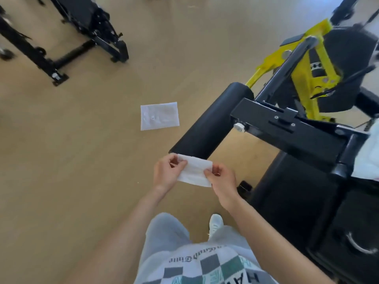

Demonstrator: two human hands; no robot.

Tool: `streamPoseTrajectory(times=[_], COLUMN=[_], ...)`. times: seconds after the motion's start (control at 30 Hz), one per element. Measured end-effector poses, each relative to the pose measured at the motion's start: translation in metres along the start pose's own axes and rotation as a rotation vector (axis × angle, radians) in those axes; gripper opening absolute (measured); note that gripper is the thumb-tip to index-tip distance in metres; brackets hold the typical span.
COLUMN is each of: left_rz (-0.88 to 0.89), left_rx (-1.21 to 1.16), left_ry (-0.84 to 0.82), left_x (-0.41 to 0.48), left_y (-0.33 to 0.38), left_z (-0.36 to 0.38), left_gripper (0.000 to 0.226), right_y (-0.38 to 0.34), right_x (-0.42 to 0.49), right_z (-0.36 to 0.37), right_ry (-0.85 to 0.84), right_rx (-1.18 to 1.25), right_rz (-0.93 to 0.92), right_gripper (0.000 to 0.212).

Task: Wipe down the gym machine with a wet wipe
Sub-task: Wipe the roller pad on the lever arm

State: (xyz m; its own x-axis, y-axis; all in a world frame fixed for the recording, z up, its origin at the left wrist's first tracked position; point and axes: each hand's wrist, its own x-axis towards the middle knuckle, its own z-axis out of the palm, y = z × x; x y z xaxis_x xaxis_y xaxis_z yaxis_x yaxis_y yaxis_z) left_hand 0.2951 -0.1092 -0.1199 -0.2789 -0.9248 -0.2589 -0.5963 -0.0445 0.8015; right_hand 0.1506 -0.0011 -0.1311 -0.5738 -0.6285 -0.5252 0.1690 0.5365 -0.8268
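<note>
Left hand (166,173) and right hand (222,178), both mine, pinch one wet wipe (195,171); one packet (159,115) on floor (82,150); gym machine (211,119) cropped right.

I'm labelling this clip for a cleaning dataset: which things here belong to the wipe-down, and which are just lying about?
In the job: wet wipe, held at both ends; gym machine with its black roller pad.
Lying about: flat white packet on the floor; second black machine at top left; white cloth at the right edge.
</note>
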Motion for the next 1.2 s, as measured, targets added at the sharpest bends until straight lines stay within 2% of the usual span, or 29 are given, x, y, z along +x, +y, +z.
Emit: streamPoseTrajectory(times=[0.13,0.27,0.3,0.4,0.47,0.57,0.63,0.77,0.97,1.2], left_rz=[0.082,0.082,0.090,0.166,0.449,0.915,1.016,0.945,0.765,0.759], left_rx=[0.032,0.105,0.140,0.188,0.227,0.308,0.391,0.550,0.527,0.665], left_ry=[-0.103,-0.276,-0.291,-0.296,-0.287,-0.367,-0.453,-0.563,-0.754,-0.820], left_x=[0.080,0.140,0.146,0.158,0.159,0.161,0.162,0.174,0.203,0.258], left_y=[0.006,-0.019,-0.026,-0.048,-0.063,-0.082,-0.088,-0.086,-0.066,-0.010], left_z=[0.002,0.013,0.014,0.004,-0.005,-0.004,0.002,0.005,0.015,0.046], left_gripper=[0.012,0.010,0.014,0.046,0.049,0.044,0.044,0.050,0.057,0.062], right_y=[-0.021,-0.018,-0.016,-0.012,-0.010,0.004,0.013,0.013,-0.010,-0.040], right_x=[0.046,0.083,0.085,0.075,0.061,0.054,0.054,0.059,0.098,0.158], right_z=[0.029,0.055,0.060,0.080,0.096,0.116,0.129,0.143,0.127,0.098], right_ry=[0.106,0.214,0.242,0.417,0.440,0.327,0.311,0.333,0.404,0.439], right_rx=[-0.014,-0.095,-0.114,-0.293,-0.441,-0.526,-0.513,-0.469,-0.378,-0.382], right_rz=[-0.037,-0.066,-0.060,-0.093,-0.232,-0.329,-0.271,-0.178,-0.148,-0.114], right_gripper=[0.006,0.010,0.016,0.041,0.048,0.058,0.058,0.053,0.045,0.048])
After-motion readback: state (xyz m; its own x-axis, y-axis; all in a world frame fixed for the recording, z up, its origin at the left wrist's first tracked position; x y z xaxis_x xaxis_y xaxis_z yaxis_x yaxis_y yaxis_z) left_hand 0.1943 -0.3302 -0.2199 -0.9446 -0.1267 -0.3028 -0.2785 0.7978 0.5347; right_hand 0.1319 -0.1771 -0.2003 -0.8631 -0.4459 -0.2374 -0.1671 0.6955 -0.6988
